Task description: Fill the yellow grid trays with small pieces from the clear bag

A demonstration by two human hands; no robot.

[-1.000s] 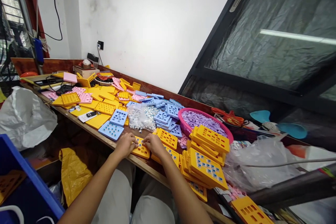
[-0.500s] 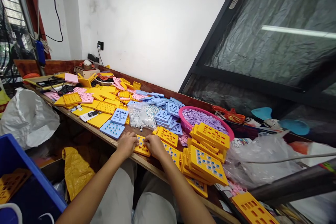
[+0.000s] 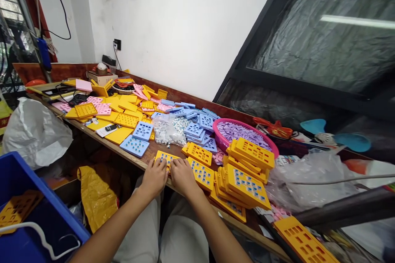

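Observation:
A yellow plastic panel [image 3: 166, 156] with small blue pieces in its slots lies at the table's front edge. The curled fingers of my left hand [image 3: 155, 176] grip its near left part. My right hand [image 3: 182, 174] grips the near right side, fingers bent over the edge. Both hands hide the panel's near half. Just right of my right hand lies another yellow panel with blue pieces [image 3: 202, 174], and behind that a yellow panel with unfilled slots [image 3: 199, 154]. Left of my hands is a light blue panel [image 3: 134, 145] with small teal pieces.
A clear bag of small white pieces [image 3: 168, 130] lies behind my hands. Stacked yellow panels [image 3: 247, 185] stand at right, before a pink basin [image 3: 219, 137] of purple pieces. Yellow and pink panels cover the left side. A blue bin [image 3: 58, 209] stands lower left.
My fingertips have left the panel's slots and now rest along its near edge, hands closer together. The panel sits slightly further back. The whole view has shifted a little.

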